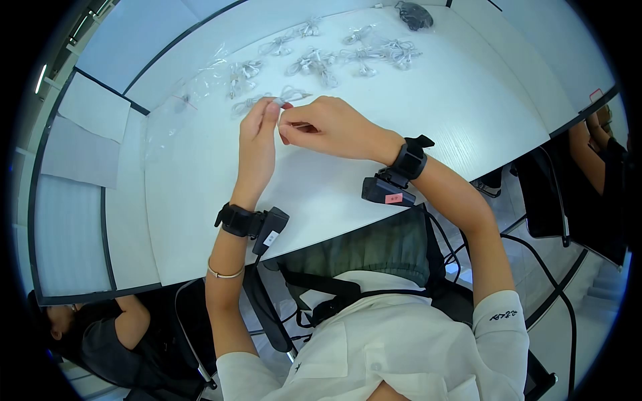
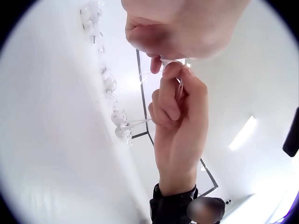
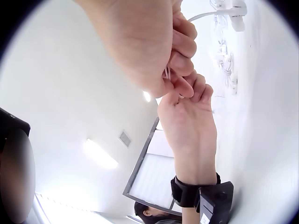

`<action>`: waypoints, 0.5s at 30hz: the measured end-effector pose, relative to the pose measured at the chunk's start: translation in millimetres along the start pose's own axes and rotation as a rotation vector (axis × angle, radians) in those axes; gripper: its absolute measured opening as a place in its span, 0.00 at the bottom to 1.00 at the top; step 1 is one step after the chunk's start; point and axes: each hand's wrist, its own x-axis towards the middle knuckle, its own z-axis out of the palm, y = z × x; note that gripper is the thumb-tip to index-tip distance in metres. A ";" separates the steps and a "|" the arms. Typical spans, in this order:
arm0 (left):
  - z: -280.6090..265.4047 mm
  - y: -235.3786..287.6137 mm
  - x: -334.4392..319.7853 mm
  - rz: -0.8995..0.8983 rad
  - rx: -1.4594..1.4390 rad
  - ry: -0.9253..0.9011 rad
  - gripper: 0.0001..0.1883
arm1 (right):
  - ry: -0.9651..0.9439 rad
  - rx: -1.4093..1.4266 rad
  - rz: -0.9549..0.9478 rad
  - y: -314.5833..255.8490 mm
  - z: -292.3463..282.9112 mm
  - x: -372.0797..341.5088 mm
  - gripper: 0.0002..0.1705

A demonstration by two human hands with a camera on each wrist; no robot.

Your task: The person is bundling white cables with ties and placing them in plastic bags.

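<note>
In the head view my left hand point(image 1: 257, 130) and right hand point(image 1: 338, 127) meet above the white table, fingertips close together. The right fingers curl around a thin white earphone cable point(image 3: 208, 15), and a loop of it shows between thumb and fingers in the left wrist view. From that hand the cable runs out to white earbuds point(image 3: 237, 15). My left thumb and fingers pinch the same cable at the meeting point, where the hands hide most of it. Several coiled white cables point(image 1: 311, 63) lie on the table just beyond the hands.
Clear plastic bags point(image 1: 200, 77) lie at the back left of the table point(image 1: 468, 113). A dark bundle point(image 1: 414, 15) sits at the far edge. Low partition walls enclose the sides and back. Other people sit at the left and right.
</note>
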 end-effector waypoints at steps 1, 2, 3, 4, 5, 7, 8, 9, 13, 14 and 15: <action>0.3 -3.0 1.3 -0.018 -0.005 -0.035 0.15 | 0.019 -0.009 -0.020 4.9 2.8 0.4 0.12; -2.8 -6.7 2.8 -0.017 0.052 -0.066 0.15 | 0.013 0.005 -0.013 5.7 1.6 0.3 0.12; -6.3 -9.2 4.1 -0.016 0.110 -0.097 0.15 | 0.008 0.018 -0.007 6.3 -0.4 -0.4 0.13; -7.1 -7.6 4.4 -0.029 0.099 -0.137 0.15 | 0.006 0.031 0.017 5.1 -3.8 -0.6 0.13; -8.1 -4.3 4.7 -0.042 0.087 -0.175 0.14 | 0.003 0.045 0.041 2.5 -8.2 -0.1 0.14; -10.8 -4.0 5.6 -0.069 0.122 -0.239 0.13 | 0.011 0.083 0.062 4.9 -10.2 1.0 0.16; -13.4 -6.9 6.6 -0.077 0.153 -0.265 0.13 | -0.004 0.083 0.090 2.3 -13.6 0.9 0.16; -15.6 -9.0 6.7 -0.087 0.184 -0.290 0.13 | -0.019 0.084 0.118 -0.7 -16.8 1.3 0.17; -18.2 0.9 2.2 -0.238 0.130 -0.375 0.13 | 0.034 0.228 0.143 4.3 -18.0 2.9 0.20; -17.1 4.6 1.2 -0.197 0.163 -0.390 0.13 | -0.011 0.253 0.177 5.3 -20.0 2.6 0.20; -14.9 8.9 0.1 -0.156 0.196 -0.405 0.13 | -0.048 0.291 0.207 6.3 -21.2 2.2 0.20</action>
